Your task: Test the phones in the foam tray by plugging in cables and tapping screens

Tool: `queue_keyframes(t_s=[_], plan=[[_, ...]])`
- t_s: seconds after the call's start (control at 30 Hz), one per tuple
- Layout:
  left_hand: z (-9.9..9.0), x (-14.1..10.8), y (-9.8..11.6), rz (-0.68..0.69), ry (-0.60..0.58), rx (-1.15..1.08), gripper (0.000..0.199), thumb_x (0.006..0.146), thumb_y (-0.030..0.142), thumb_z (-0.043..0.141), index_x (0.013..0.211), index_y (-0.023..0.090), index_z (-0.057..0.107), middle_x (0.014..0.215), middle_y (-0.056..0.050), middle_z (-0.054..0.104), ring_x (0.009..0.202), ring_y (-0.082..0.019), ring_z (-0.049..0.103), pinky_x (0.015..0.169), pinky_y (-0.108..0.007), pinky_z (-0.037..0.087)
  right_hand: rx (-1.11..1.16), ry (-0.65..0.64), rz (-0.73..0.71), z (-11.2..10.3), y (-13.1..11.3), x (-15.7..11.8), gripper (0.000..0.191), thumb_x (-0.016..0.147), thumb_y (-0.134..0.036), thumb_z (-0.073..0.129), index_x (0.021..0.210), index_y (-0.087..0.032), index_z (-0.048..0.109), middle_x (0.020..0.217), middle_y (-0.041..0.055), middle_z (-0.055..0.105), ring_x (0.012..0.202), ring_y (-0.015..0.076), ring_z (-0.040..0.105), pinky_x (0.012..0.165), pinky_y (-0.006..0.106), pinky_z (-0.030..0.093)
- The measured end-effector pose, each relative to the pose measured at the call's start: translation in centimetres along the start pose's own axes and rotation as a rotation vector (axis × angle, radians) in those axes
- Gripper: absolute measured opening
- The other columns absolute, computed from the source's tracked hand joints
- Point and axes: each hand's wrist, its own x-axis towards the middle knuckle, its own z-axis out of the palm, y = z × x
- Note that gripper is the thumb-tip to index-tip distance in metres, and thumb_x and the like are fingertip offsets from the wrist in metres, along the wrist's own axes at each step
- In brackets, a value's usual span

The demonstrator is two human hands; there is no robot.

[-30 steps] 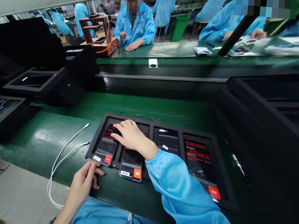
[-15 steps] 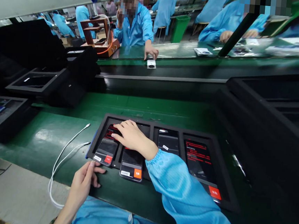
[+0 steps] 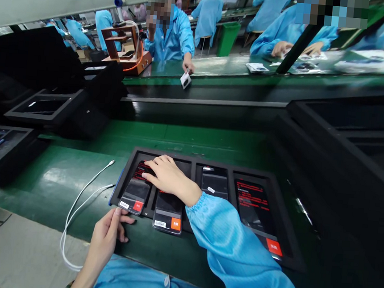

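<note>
Currently the leftmost phone (image 3: 136, 190) lies screen-up in the left end slot of the dark tray (image 3: 193, 176), its lower end at the near rim. Your left hand (image 3: 108, 227) brings thumb and forefinger together at the lower edge, by the white label; whether anything small sits between them, I cannot tell. Your right hand (image 3: 168, 174) is spread wide, fingertips and thumb over the phone's upper part; pressure not readable.

Risks, as judged: if the right hand bears lightly, a push at the lower edge could skew the phone in its slot. Your right hand also crosses the second phone (image 3: 168, 213), which overhangs the near rim, so a low palm could nudge it. The white cable (image 3: 65, 231) loops beside your left forearm and could snag.

Orientation: label end toward you; long axis runs away from you, leaning rightward at the far end.
</note>
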Motion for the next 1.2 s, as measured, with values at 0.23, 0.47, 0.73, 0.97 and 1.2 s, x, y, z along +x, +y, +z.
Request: queue_keyframes(t_s=[0.23, 0.47, 0.73, 0.97, 1.2], plan=[[0.3, 0.5, 0.2, -0.077, -0.055, 0.045, 0.100, 0.060, 0.112, 0.071, 0.088, 0.016, 0.068, 0.066, -0.010, 0.075, 0.038, -0.015, 0.052, 0.042, -0.031, 0.055, -0.008, 0.018, -0.010, 0.5, 0.2, 0.1, 0.049, 0.118, -0.050, 0.062, 0.152, -0.015, 0.069, 0.136, 0.0174, 0.074, 0.135, 0.0323, 0.061, 0.124, 0.049, 0.040], [-0.5, 0.8, 1.0, -0.175, -0.110, 0.009, 0.105, 0.053, 0.111, 0.075, 0.089, 0.013, 0.072, 0.065, -0.007, 0.072, 0.042, -0.015, 0.054, 0.047, -0.031, 0.056, -0.006, 0.020, -0.016, 0.5, 0.2, 0.1, 0.049, 0.118, -0.048, 0.063, 0.152, -0.014, 0.068, 0.136, 0.0180, 0.073, 0.134, 0.0316, 0.061, 0.125, 0.049, 0.039], [-2.4, 1.5, 0.9, -0.171, -0.229, 0.012, 0.097, 0.057, 0.102, 0.086, 0.088, 0.011, 0.077, 0.069, -0.011, 0.074, 0.048, -0.014, 0.056, 0.052, -0.028, 0.051, 0.032, 0.021, -0.022, 0.7, -0.1, 0.0, 0.048, 0.118, -0.050, 0.061, 0.155, -0.020, 0.067, 0.150, 0.0154, 0.071, 0.144, 0.0327, 0.058, 0.135, 0.057, 0.029], [-2.1, 1.4, 0.8, -0.083, -0.190, 0.055, 0.092, 0.061, 0.102, 0.084, 0.085, 0.013, 0.079, 0.070, -0.011, 0.075, 0.050, -0.016, 0.057, 0.054, -0.028, 0.049, 0.027, 0.042, -0.046, 0.5, -0.6, -0.1, 0.059, 0.114, -0.060, 0.065, 0.149, -0.013, 0.069, 0.140, 0.0188, 0.074, 0.136, 0.0341, 0.064, 0.128, 0.052, 0.039], [-1.9, 1.2, 1.0, 0.007, -0.153, 0.178, 0.094, 0.069, 0.105, 0.073, 0.088, 0.014, 0.080, 0.074, -0.013, 0.076, 0.054, -0.018, 0.059, 0.058, -0.031, 0.052, 0.015, 0.043, -0.065, 0.1, -0.7, -0.1, 0.062, 0.109, -0.066, 0.071, 0.143, -0.015, 0.072, 0.132, 0.0167, 0.077, 0.128, 0.0338, 0.066, 0.122, 0.048, 0.041]])
